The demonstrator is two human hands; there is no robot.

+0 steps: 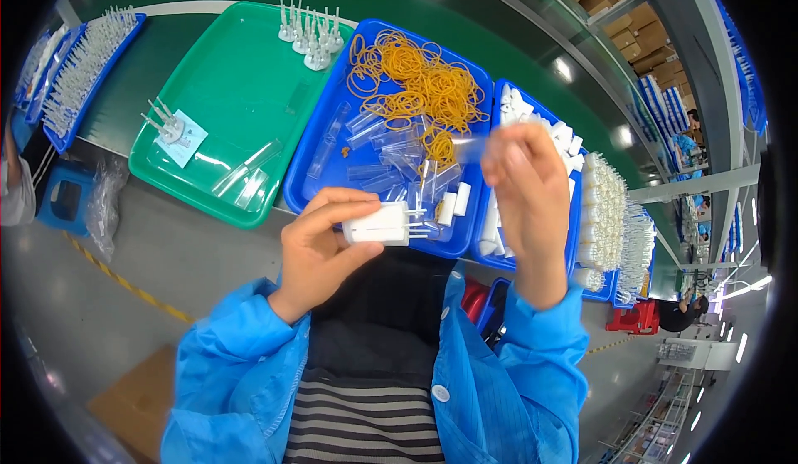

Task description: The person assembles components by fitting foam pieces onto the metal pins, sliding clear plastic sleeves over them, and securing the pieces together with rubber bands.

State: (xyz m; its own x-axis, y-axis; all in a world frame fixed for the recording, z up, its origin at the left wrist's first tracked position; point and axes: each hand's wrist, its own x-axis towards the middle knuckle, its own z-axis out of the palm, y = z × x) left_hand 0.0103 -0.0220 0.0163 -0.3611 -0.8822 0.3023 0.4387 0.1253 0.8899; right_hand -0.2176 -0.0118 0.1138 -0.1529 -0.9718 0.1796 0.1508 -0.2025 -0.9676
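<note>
Blue sleeves (237,339) are framing the bottom. Blue tray (301,183) is sitting ahead. Right hand (534,194) is hovering by its right side, pinching a clear piece (470,150), too blurred to ID. Left hand (318,238) is gripping the white bundle (378,225) by its left end, over the tray's near edge. Bundle's probably handling light, stiff, slightly slick; white body is offering the safest hold. Long axis is running left-right, thin prongs (416,212) pointing right, looking bendable; not for gripping.

Bright overhead light glints on the green tray (224,90), the right hand (528,185) blurs slightly, and outer edges curve.
</note>
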